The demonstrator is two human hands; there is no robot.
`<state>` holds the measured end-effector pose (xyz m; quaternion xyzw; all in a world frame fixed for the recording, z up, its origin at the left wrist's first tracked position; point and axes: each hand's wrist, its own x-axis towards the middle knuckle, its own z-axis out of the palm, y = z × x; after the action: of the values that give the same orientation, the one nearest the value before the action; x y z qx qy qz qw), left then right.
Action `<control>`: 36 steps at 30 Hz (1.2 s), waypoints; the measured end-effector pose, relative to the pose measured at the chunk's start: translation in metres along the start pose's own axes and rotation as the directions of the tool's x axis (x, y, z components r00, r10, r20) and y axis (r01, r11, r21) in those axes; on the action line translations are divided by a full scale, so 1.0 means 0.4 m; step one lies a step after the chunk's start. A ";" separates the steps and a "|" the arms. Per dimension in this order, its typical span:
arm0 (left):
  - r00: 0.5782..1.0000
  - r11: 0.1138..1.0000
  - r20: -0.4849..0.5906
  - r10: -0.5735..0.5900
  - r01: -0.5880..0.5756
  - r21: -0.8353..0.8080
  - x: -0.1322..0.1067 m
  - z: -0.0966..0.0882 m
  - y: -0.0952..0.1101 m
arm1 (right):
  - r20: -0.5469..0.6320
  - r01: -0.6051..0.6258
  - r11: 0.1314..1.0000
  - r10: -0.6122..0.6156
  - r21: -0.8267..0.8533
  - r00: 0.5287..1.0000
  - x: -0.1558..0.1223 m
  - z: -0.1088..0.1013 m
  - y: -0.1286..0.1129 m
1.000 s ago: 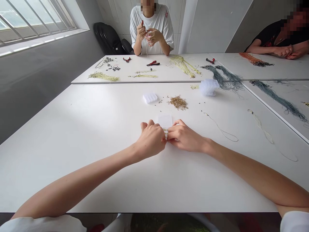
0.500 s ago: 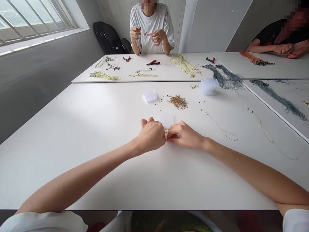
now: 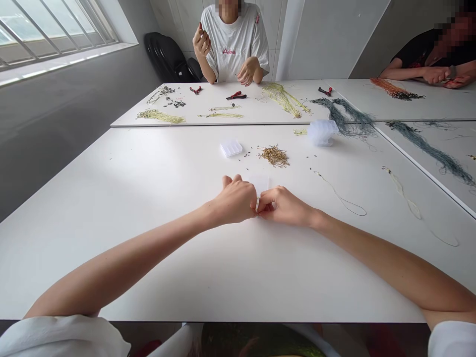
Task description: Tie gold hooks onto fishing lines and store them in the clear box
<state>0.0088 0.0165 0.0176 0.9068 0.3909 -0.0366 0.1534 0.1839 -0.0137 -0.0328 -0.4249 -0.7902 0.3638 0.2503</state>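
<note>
Left hand (image 3: 234, 201) and right hand (image 3: 283, 207) meet at the fingertips near the middle of the white surface (image 3: 122, 258), both pinched together on a small pale bundle (image 3: 257, 203), which sits between them just above the surface. Its exact makeup is hard to tell, mostly hidden by the fingers. It looks light and thin, probably soft or slightly flexible, and likely fragile enough to need a gentle hold. Best hold seems to be a fingertip pinch at its two ends. White sleeves (image 3: 61, 337) show at the bottom corners.

A flat translucent plastic piece (image 3: 261, 182) lies just behind the hands, partly hidden by them. To the right, a thin pale cord (image 3: 340, 200) lies in a loose curve, with a longer one (image 3: 403, 201) farther right. Ahead are a small clear box (image 3: 231, 148) and a pile of gold wire pieces (image 3: 274, 156), with loose dark beads scattered nearby. A larger clear plastic box (image 3: 322, 132) stands beyond them.

Farther on, a second surface panel carries yellow-green strands (image 3: 284, 100), grey-green strands (image 3: 344, 116), and red-handled pliers (image 3: 236, 96). A seated person (image 3: 232, 42) across the surface has one hand raised. Another person (image 3: 435, 59) at far right rests both hands by orange strands (image 3: 394, 89). A black bag (image 3: 163, 58) sits by the wall under a barred window (image 3: 48, 34).
</note>
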 end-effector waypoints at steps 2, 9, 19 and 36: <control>1.000 1.000 -0.003 0.010 -0.010 -0.001 0.003 0.003 -0.006 | -0.001 -0.015 1.000 0.015 0.017 1.000 -0.001 -0.001 0.000; 0.999 0.998 0.038 0.037 -0.039 0.040 0.020 -0.007 -0.009 | 0.022 -0.040 0.996 0.038 0.080 0.999 -0.004 0.000 -0.001; 0.990 0.989 0.017 0.142 -0.141 -0.041 0.023 -0.009 -0.050 | 0.032 -0.081 0.994 0.078 0.076 0.996 -0.007 -0.006 -0.004; 0.886 0.967 -0.392 0.249 -0.252 0.046 -0.131 0.144 -0.082 | -0.207 -0.073 0.987 0.102 0.144 0.973 -0.016 -0.030 0.012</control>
<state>-0.0480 -0.0164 -0.0355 0.9379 0.2934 0.1680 0.0778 0.1980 -0.0129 -0.0300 -0.4781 -0.7127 0.3794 0.3458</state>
